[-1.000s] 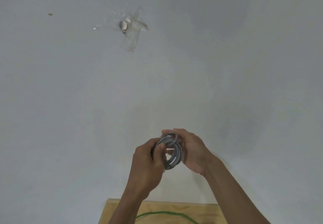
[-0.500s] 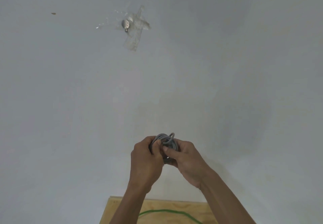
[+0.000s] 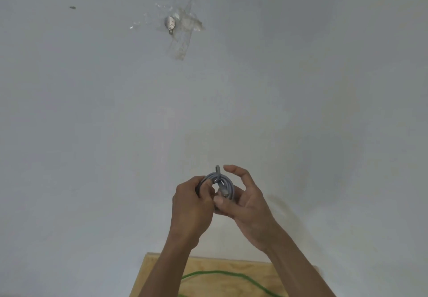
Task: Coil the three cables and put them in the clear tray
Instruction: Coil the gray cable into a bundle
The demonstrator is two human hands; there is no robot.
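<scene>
The left hand (image 3: 192, 204) has its fingers curled round one side of a coiled grey cable (image 3: 222, 184), thumb pressed against the loops. The right hand (image 3: 247, 204) cups the coil from the other side: its thumb lies across the lower part of the loops, close to the cable's pale plug (image 3: 223, 192), which sits in the middle of the coil, while its forefinger is lifted and bent above the coil, apart from it. A short loop of the cable stands up out of the top of the coil between the two hands. The coil is held in the air, in front of a plain white wall (image 3: 92, 134), above the far edge of the surface.

Below the forearms is a light wooden surface (image 3: 254, 269), only its far part showing. On it lies a green cable (image 3: 215, 273), curving across from left to right near that far edge.

High on the wall is a small metal piece (image 3: 170, 23) under strips of clear tape (image 3: 185, 32), and further left a small dark mark (image 3: 72, 7).
</scene>
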